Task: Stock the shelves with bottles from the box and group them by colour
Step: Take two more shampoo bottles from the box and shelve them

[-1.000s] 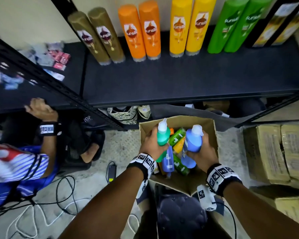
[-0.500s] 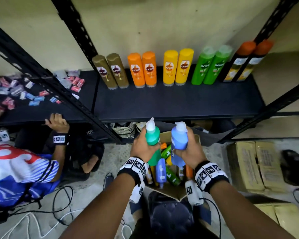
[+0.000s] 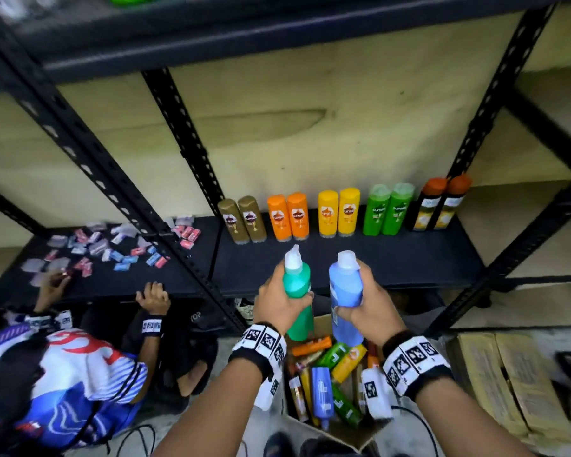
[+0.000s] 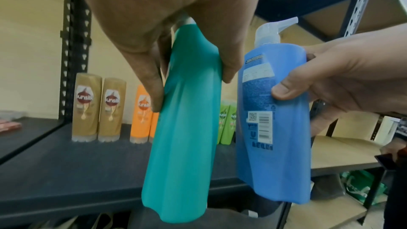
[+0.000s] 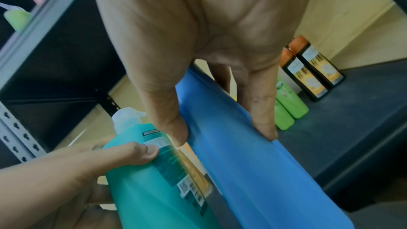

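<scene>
**Two pump bottles up out of the box, level with the shelf**

Since the earlier frames both bottles have risen clear of the cardboard box (image 3: 314,420) and now hang in front of the shelf (image 3: 393,258) edge. The left hand (image 3: 279,303) is wrapped round the teal bottle (image 3: 297,285), thumb on one face and fingers (image 4: 152,83) on the other; the right hand (image 3: 371,308) clamps the blue bottle (image 3: 345,288) the same way, thumb across its back label. Both bottles are upright, pumps on top, just beside each other but not quite touching. Below the grips, the box holds more bottles lying loose in mixed colours.

Beyond the grips, at the back of the shelf, stand pairs: brown bottles (image 3: 246,221), orange bottles (image 3: 287,217), yellow bottles (image 3: 338,212), green bottles (image 3: 388,209) and dark bottles with orange caps (image 3: 440,206). The strip of shelf nearer the hands is bare.

Neither teal nor blue has a group there yet, so each likely starts its own. A sound way is to carry them forward, set the bases flat on the bare strip with a gap between them, labels turned outward, and let go only once each stands steady. They are tall and narrow-based, so a tilted landing may topple them into the row behind.
</scene>
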